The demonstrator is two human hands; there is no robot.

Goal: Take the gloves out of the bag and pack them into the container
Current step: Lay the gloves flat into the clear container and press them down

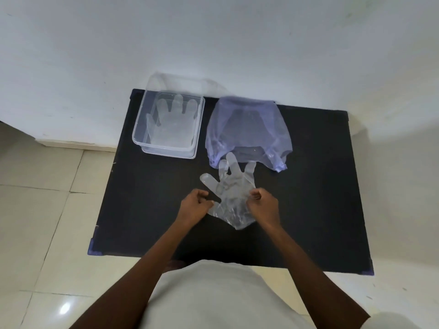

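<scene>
Both hands pinch the clear glove [231, 198] at its cuff edges — left hand [195, 205], right hand [263, 205] — likely spreading it flat to pack. Container [140, 138], one glove inside, sits beyond the left hand; bag [249, 129] beyond the right.

Bag [248, 129] contents blurred (unclear), upper arms cut off

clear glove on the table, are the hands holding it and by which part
Yes. Both hands pinch the clear plastic glove near its cuff end: the left hand at its left edge, the right hand at its right edge.
</scene>
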